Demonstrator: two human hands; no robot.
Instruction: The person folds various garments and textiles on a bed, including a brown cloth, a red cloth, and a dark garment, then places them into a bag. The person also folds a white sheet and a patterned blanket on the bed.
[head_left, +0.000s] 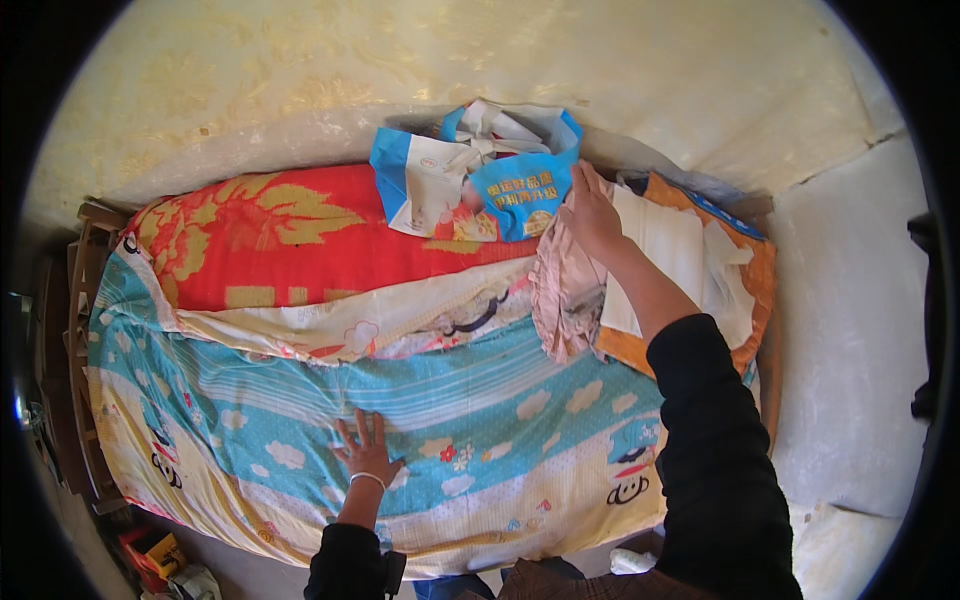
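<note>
My left hand (367, 455) lies palm down with its fingers spread on a blue and cream patterned sheet (420, 405) covering the bed. At the far side my right hand (595, 212) reaches to the edge of a blue and white printed bag (523, 191), its palm over a pink ruffled cloth (561, 300); whether its fingers grip either is unclear. The bag has tied white handles and rests partly on a red blanket (262, 232) with a yellow flower pattern. The sheet's upper edge is folded back below that blanket.
Right of the pink cloth lie a white folded item (656, 247) and an orange cloth (761, 277). A wooden bed frame (82, 360) stands at the left end, with walls behind and at right. Bags and a yellow box (163, 556) sit on the floor at lower left.
</note>
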